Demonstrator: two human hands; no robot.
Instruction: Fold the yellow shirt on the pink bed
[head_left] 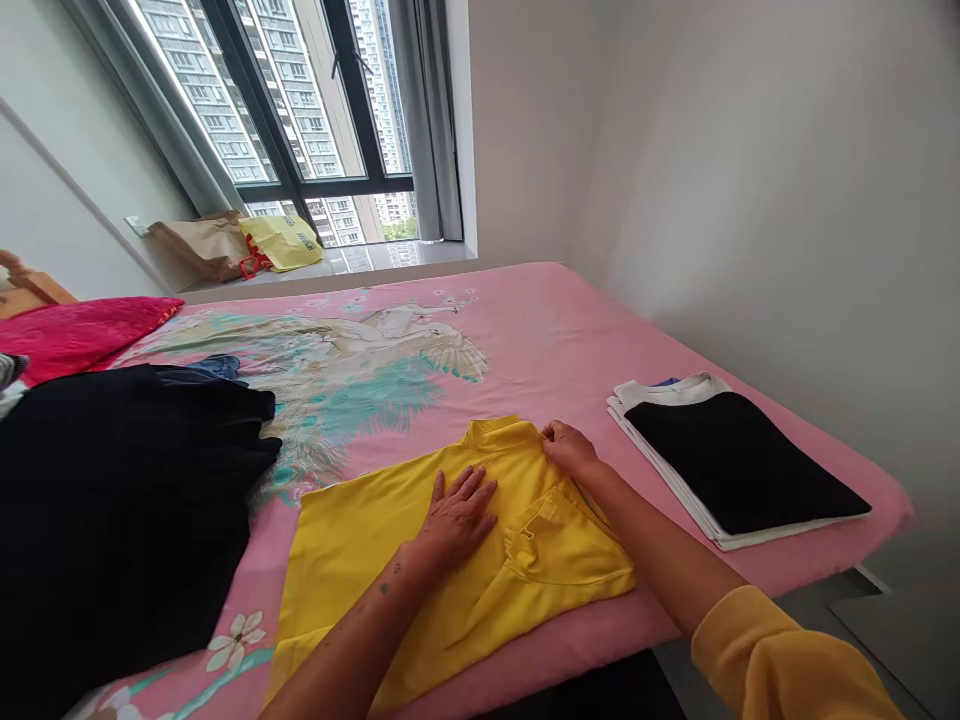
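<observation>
A yellow polo shirt [367, 570] lies flat and folded over on the pink bedsheet [517, 340], its collar [496, 433] pointing away from me and a chest pocket [536, 530] showing. My left hand [457, 520] rests palm down on the shirt's middle with its fingers spread. My right hand [570, 448] has curled fingers gripping the shirt's edge beside the collar. A yellow sleeve covers my right forearm near the picture's lower right corner.
A large black garment [112, 510] lies heaped at the bed's left. A folded black-and-white clothing stack [735, 460] sits to the right. A red cushion [82, 335] lies at the far left. Paper and yellow bags [281, 243] stand on the windowsill. A wall runs along the bed's right.
</observation>
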